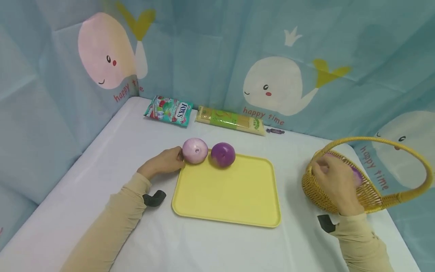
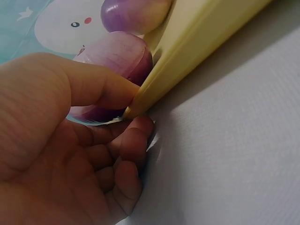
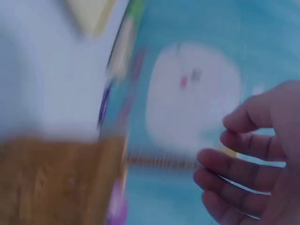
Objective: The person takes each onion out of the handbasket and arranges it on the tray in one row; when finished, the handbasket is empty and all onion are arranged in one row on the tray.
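A yellow tray [image 1: 227, 189] lies on the white table. My left hand [image 1: 167, 160] pinches its far left corner; in the left wrist view the thumb [image 2: 110, 89] presses the rim and the fingers curl beneath. Beside that hand, a pale purple onion [image 1: 195, 150] sits at the tray's far edge, with a darker purple onion [image 1: 223, 155] just to its right. Over the wicker basket [image 1: 317, 194], my right hand [image 1: 334, 181] has loosely bent fingers with nothing between them in the right wrist view. Part of a purple thing [image 1: 357, 176] inside the basket shows past the hand.
Along the back lie a teal FOX'S sweets bag [image 1: 170, 110], a long yellow-green packet [image 1: 230, 120] and a small purple wrapped sweet [image 1: 275, 131]. The basket's tall handle [image 1: 384, 139] arches to the right. A blue whale-print curtain [image 1: 204, 49] encloses the table's back and sides.
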A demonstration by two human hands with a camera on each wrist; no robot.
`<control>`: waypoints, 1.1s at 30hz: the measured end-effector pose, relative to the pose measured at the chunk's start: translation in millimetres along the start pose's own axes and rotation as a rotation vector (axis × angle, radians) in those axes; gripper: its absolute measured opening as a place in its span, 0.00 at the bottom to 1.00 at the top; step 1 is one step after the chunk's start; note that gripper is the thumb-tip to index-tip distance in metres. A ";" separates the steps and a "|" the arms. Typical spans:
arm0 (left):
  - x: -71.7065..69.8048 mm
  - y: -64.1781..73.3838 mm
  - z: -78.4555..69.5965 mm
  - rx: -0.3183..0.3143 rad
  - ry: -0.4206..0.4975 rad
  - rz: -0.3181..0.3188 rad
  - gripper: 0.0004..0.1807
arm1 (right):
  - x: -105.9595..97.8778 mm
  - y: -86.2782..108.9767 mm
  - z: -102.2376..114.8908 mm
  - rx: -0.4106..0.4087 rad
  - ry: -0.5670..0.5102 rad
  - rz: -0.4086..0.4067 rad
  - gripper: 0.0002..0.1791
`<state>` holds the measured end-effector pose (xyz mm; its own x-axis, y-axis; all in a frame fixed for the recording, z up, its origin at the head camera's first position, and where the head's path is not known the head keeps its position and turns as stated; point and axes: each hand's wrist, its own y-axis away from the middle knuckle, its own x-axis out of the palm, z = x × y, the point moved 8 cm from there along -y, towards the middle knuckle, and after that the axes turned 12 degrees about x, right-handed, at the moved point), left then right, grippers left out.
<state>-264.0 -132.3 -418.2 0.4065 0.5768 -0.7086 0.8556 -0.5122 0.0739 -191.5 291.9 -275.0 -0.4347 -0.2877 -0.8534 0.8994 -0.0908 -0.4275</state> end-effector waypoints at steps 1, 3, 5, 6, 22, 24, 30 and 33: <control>-0.6 -0.3 0.0 0.000 0.002 0.000 0.14 | -5.6 -0.6 -18.3 0.057 0.015 0.008 0.09; -0.1 -0.5 1.2 -0.009 0.017 0.001 0.13 | -12.0 -2.3 -52.6 0.161 0.042 0.052 0.14; -1.8 -0.1 2.1 -0.011 0.016 -0.001 0.12 | -10.4 -2.5 -80.4 0.221 0.081 0.116 0.21; -1.8 -0.2 3.1 -0.012 0.015 -0.001 0.12 | -6.8 -2.5 -91.3 0.235 0.104 0.159 0.25; 0.8 0.4 0.8 -0.013 -0.001 0.004 0.15 | 38.6 0.5 -97.9 0.051 0.169 0.378 0.41; 0.7 0.4 0.5 -0.013 -0.004 0.003 0.15 | 35.2 -1.4 -97.6 0.068 0.171 0.334 0.40; 0.3 0.8 -0.2 -0.013 -0.010 0.000 0.14 | 34.1 -4.2 -98.0 0.094 0.147 0.290 0.35; 0.0 1.5 -0.5 -0.018 -0.014 -0.001 0.14 | 38.5 -4.7 -97.4 0.095 0.125 0.310 0.35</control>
<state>-262.5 -132.7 -417.7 0.4013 0.5684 -0.7183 0.8616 -0.5003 0.0856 -216.9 374.1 -334.9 -0.1373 -0.1974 -0.9707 0.9872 -0.1074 -0.1178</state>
